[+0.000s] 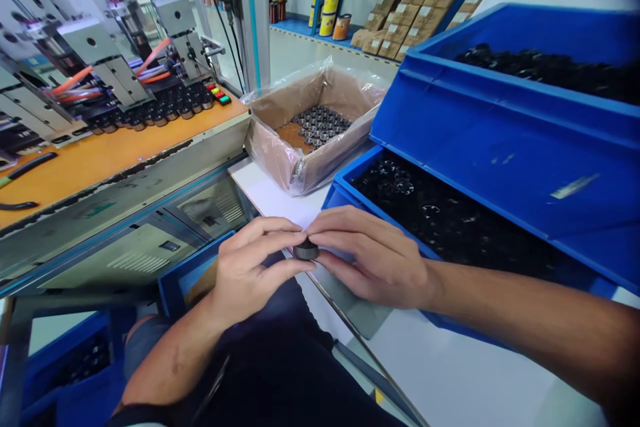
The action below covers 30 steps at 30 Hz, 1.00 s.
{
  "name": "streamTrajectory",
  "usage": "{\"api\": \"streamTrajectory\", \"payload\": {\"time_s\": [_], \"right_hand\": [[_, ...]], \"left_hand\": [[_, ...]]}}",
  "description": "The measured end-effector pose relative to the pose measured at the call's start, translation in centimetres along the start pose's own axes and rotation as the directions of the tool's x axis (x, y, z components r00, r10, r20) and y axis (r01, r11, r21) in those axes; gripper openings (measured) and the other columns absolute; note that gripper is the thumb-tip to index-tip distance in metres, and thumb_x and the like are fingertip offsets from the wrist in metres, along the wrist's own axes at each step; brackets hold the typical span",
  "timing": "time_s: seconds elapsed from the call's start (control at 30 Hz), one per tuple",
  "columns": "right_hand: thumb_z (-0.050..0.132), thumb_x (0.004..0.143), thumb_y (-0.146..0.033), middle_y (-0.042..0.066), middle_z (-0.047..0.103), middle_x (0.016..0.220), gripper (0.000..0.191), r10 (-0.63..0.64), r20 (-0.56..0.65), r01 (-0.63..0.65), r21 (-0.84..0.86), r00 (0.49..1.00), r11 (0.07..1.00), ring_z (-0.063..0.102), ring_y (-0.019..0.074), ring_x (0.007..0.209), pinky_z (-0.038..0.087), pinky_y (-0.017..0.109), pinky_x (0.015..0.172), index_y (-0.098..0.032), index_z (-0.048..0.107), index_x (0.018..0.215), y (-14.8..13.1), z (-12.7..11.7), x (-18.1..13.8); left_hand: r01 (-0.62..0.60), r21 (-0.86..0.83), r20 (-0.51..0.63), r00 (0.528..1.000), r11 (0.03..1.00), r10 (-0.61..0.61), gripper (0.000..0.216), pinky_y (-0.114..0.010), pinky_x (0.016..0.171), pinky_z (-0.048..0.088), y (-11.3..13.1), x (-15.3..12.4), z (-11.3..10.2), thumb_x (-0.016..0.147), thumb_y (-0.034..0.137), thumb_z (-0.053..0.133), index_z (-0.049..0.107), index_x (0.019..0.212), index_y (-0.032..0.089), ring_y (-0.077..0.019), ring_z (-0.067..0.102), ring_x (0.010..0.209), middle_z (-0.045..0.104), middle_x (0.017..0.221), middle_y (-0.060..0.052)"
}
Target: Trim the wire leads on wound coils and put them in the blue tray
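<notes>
A small round black part with a dark grey rim (305,251) is pinched between the fingertips of both hands, above the edge of the white table. My left hand (255,260) grips it from the left, thumb below and fingers on top. From the right, my right hand (367,250) closes on the same part. Fingertips cover some of its upper side, so its exact kind does not show. Just beyond my right hand is a lower blue bin (345,180) filled with small black plastic pieces.
A plastic-lined cardboard box (273,160) holds rows of small metallic parts. An upper blue bin (500,140) of black pieces rises at right. At left, a machine bench (125,153) carries rows of round parts, coloured buttons (219,95) and pliers (30,170).
</notes>
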State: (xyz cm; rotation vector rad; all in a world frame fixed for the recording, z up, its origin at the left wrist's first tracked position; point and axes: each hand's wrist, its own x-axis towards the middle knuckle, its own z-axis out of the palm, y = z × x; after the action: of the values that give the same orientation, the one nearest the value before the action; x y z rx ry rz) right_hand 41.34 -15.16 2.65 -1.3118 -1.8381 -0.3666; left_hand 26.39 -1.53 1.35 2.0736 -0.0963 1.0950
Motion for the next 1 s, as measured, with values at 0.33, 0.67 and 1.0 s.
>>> {"api": "streamTrajectory", "payload": {"time_s": [0.33, 0.67, 1.0], "right_hand": [[0.061, 0.087, -0.006, 0.011, 0.067, 0.097, 0.022, -0.007, 0.008, 0.007, -0.013, 1.000, 1.000, 0.065, 0.0180, 0.096, 0.062, 0.032, 0.083, -0.012, 0.058, 0.107, 0.1, 0.0, -0.1], [0.069, 0.084, -0.012, 0.012, 0.066, 0.099, 0.025, 0.038, -0.076, -0.036, 0.029, 0.996, 0.999, 0.064, 0.0203, 0.097, 0.059, 0.036, 0.085, -0.011, 0.059, 0.107, 0.6, 0.3, 0.3], [0.062, 0.089, -0.013, 0.010, 0.068, 0.094, 0.018, 0.033, -0.036, -0.034, -0.025, 0.999, 0.999, 0.067, 0.0191, 0.090, 0.061, 0.035, 0.077, -0.014, 0.063, 0.106, 0.3, 0.1, 0.2]], "left_hand": [[0.265, -0.227, -0.076, 0.954, 0.937, -0.289, 0.032, -0.029, 0.081, 0.058, 0.4, -1.1, 1.6, 0.070, 0.022, 0.085, 0.074, 0.100, 0.020, -0.0197, 0.071, 0.092, 0.074, 0.103, -0.009], [0.597, -0.715, 0.344, 0.753, 0.364, -0.560, 0.047, -0.034, 0.078, 0.055, -0.8, -1.6, 2.8, 0.087, 0.052, 0.065, 0.054, 0.121, 0.022, -0.0221, 0.071, 0.090, 0.072, 0.093, -0.008], [0.000, -0.074, 0.006, 1.000, 0.997, 0.000, 0.031, -0.032, 0.081, 0.054, -1.5, -0.4, 0.7, 0.081, 0.020, 0.076, 0.071, 0.111, 0.023, -0.0186, 0.068, 0.089, 0.072, 0.098, -0.008]]}}
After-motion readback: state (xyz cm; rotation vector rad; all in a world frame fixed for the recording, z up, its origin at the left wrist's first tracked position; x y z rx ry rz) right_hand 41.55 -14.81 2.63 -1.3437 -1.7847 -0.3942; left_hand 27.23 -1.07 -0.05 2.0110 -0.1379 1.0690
